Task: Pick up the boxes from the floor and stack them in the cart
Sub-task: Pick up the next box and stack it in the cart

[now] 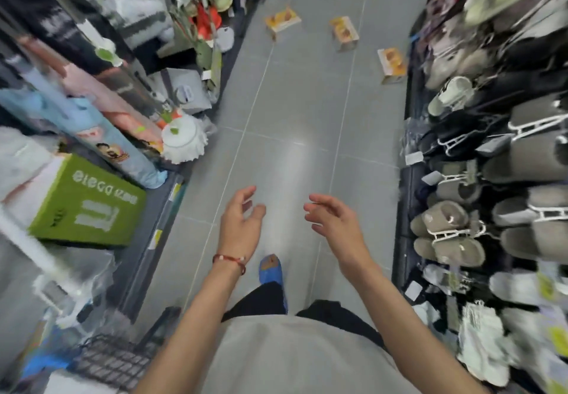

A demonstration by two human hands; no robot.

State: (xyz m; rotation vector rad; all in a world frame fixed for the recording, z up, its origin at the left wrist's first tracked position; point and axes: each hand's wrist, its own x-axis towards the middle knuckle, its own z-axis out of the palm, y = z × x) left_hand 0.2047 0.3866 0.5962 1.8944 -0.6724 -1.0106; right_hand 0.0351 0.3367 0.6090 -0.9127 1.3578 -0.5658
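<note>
Three small orange-and-yellow boxes lie on the grey tiled aisle floor far ahead: one on the left (282, 21), one in the middle (344, 33), one on the right (392, 65) close to the slipper rack. My left hand (241, 224), with a red string bracelet at the wrist, and my right hand (333, 220) hover side by side at waist height, both empty with fingers spread and curled. A dark wire cart (116, 360) shows at the bottom left, beside my left elbow. The picture is blurred.
Shelves of goods line the left side, with a green carton (89, 203), a white mop head (183, 141) and rolled items. Racks of hanging slippers (491, 178) fill the right side. My blue shoe (271, 269) stands on the floor between them.
</note>
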